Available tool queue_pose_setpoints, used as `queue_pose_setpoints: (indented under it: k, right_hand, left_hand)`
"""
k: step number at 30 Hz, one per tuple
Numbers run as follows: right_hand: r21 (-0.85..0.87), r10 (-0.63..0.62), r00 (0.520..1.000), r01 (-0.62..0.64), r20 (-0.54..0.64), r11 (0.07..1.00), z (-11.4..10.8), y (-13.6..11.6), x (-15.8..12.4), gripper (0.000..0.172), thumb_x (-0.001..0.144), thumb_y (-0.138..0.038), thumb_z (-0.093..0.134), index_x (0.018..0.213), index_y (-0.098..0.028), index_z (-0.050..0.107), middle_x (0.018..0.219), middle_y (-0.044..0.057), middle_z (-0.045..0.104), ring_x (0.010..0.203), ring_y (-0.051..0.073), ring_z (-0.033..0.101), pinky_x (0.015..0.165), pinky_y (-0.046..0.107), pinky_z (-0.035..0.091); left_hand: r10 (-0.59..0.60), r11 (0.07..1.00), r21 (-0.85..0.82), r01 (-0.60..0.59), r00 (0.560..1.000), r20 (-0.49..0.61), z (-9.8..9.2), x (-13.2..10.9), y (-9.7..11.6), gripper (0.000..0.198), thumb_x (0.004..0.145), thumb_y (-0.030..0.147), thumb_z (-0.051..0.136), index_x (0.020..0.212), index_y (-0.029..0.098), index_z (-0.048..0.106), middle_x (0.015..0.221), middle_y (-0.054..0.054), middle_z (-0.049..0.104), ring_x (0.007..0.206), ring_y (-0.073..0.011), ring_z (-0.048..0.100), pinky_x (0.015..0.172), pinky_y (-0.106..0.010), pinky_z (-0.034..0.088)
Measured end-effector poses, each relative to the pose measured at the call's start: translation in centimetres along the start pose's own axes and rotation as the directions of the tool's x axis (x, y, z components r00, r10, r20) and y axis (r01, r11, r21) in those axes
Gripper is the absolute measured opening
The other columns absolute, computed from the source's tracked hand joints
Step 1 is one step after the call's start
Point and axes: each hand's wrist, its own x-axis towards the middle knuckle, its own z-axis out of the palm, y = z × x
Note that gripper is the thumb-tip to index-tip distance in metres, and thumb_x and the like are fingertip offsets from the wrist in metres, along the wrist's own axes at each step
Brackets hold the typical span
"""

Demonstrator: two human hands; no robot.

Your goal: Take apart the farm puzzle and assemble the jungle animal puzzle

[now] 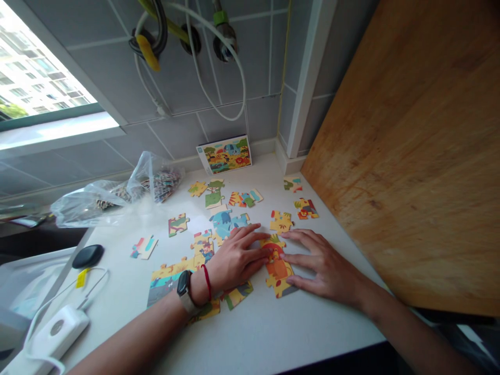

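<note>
Both my hands lie flat on a white counter (273,333) over a jigsaw puzzle. My left hand (236,258), with a watch and a red cord at the wrist, rests its stretched fingers on the left edge of a joined orange and yellow lion section (278,271). My right hand (322,260) presses the same section from the right, fingers spread. A larger joined part (172,276) lies under my left wrist. Loose pieces (281,221) are scattered beyond my fingers, including a blue elephant cluster (226,223).
The reference picture card (226,153) leans on the tiled wall. A clear plastic bag (117,195) with more pieces lies at the left. A black oval object (88,255) and a white device with cable (58,328) sit near the left edge. A wooden board (410,156) borders the right.
</note>
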Motion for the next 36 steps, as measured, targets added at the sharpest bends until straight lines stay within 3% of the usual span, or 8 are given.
queue_pose_setpoints:
  k: [5,12,19,27,32,36]
  right_hand:
    - [-0.027,-0.021,1.000,0.021,0.005,0.999,0.1,0.1,-0.1,0.029,0.084,-0.033,0.081,0.113,-0.035,0.081,0.143,0.008,0.064,0.134,0.033,0.055,0.111,0.053,0.047]
    - [0.005,-0.023,1.000,0.023,-0.005,1.000,-0.5,-0.2,0.2,0.036,0.082,-0.037,0.084,0.117,-0.027,0.077,0.132,0.011,0.066,0.124,0.031,0.060,0.106,0.048,0.051]
    - [0.006,-0.094,0.994,0.093,0.061,0.996,-0.3,-1.2,0.2,0.061,0.066,-0.054,0.095,0.114,-0.021,0.075,0.122,0.013,0.067,0.114,0.032,0.061,0.099,0.047,0.051]
    - [0.029,-0.111,0.990,0.109,0.091,0.994,-0.1,-2.1,0.2,0.041,0.073,-0.037,0.094,0.106,-0.021,0.075,0.106,0.006,0.070,0.099,0.024,0.064,0.089,0.037,0.054]
    - [-0.069,-0.040,0.997,0.045,0.067,0.997,-0.2,-3.1,0.0,0.051,0.070,-0.032,0.096,0.114,-0.020,0.074,0.110,0.008,0.070,0.104,0.027,0.065,0.089,0.040,0.058]
    - [-0.148,-0.134,0.990,0.137,0.031,0.979,0.0,-3.2,-0.3,0.045,0.073,-0.030,0.094,0.111,-0.016,0.073,0.106,0.009,0.074,0.101,0.027,0.069,0.086,0.040,0.061]
  left_hand:
    - [0.012,1.000,-0.010,-0.013,1.000,-0.005,0.0,0.0,0.1,0.023,0.106,0.030,0.055,0.116,0.025,0.074,0.136,-0.008,0.067,0.140,-0.0311,0.051,0.109,-0.052,0.049]
    - [-0.005,0.999,-0.051,0.004,1.000,-0.015,0.0,0.0,-0.1,0.028,0.105,0.022,0.052,0.129,0.023,0.067,0.136,-0.009,0.067,0.140,-0.0285,0.050,0.112,-0.051,0.047]
    - [0.004,0.999,-0.051,-0.006,0.999,-0.049,0.0,0.1,-0.2,0.023,0.105,0.024,0.054,0.120,0.023,0.071,0.133,-0.008,0.069,0.138,-0.0282,0.052,0.110,-0.051,0.049]
    - [-0.017,0.999,-0.038,0.015,0.998,-0.054,0.0,0.1,-0.3,0.021,0.105,0.032,0.058,0.115,0.025,0.075,0.131,-0.007,0.070,0.136,-0.0283,0.053,0.109,-0.049,0.050]
    - [-0.016,0.999,-0.051,0.013,0.998,-0.054,0.0,0.2,-0.3,0.021,0.104,0.035,0.060,0.115,0.024,0.075,0.131,-0.008,0.070,0.135,-0.0286,0.054,0.109,-0.049,0.050]
    - [-0.005,0.999,-0.052,0.002,0.998,-0.064,0.2,0.0,-0.4,0.024,0.102,0.040,0.063,0.115,0.024,0.075,0.131,-0.008,0.070,0.134,-0.0287,0.055,0.110,-0.049,0.049]
